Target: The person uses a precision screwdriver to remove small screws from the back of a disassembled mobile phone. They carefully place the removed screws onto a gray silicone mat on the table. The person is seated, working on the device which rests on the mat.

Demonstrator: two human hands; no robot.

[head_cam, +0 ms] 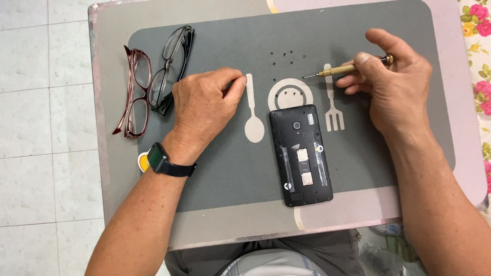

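A black phone (300,154) lies face down on a grey mat (230,174), its back cover off and its insides showing. Above and to the right of it, my right hand (396,82) holds a small brass screwdriver (348,68) with the tip pointing left. Several tiny dark screws (282,58) lie on the mat above the phone. My left hand (207,107) rests on the mat to the left of the phone, fingers curled with the thumb and forefinger pinched together; whether anything is between them I cannot tell. A dark watch (159,159) sits on that wrist.
Two pairs of glasses lie at the left: a red-framed pair (134,92) and a black-framed pair (173,66). The mat bears pale spoon, plate and fork shapes. The small table's (110,168) edges are close; tiled floor lies left, flowered cloth right.
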